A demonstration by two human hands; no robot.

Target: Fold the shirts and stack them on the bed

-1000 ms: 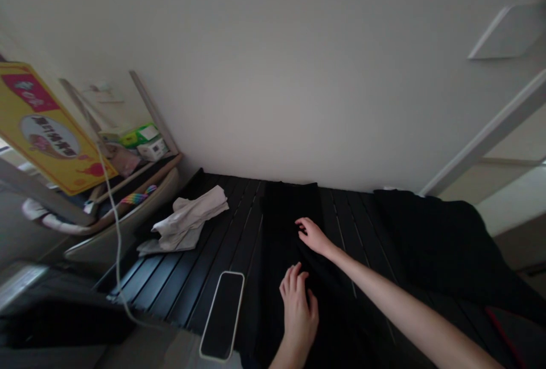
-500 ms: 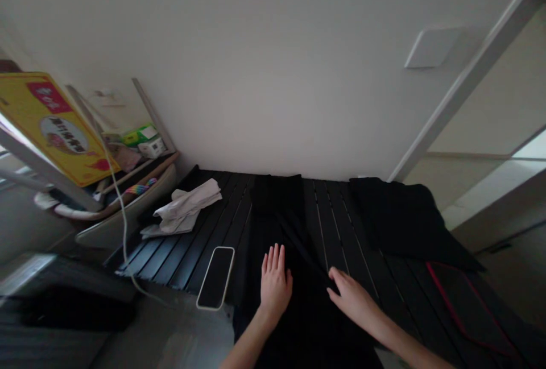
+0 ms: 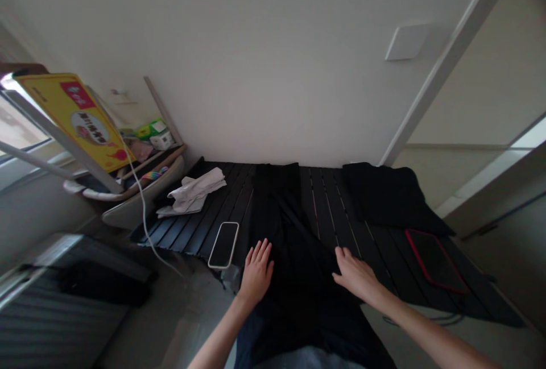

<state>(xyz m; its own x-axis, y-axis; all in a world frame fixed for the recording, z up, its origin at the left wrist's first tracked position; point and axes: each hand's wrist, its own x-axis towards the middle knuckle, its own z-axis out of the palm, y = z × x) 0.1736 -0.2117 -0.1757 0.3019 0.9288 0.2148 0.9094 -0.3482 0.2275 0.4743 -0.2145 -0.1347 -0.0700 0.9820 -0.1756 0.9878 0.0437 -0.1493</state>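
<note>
A long black garment lies stretched across a black slatted table, from the wall toward me. My left hand rests flat on its left edge near the table's front, fingers spread and open. My right hand lies palm down on its right side, fingers extended, holding nothing. A phone in a pale case lies face up just left of my left hand.
A crumpled whitish cloth sits at the table's back left. Another black garment lies at the back right, with a dark red-edged tablet in front of it. A cluttered shelf with a yellow box and a white cable stands at left.
My right hand has drawn back from the middle of the garment to its near right side. My left hand slid left and lies flat. The view has pulled back, showing more table.
</note>
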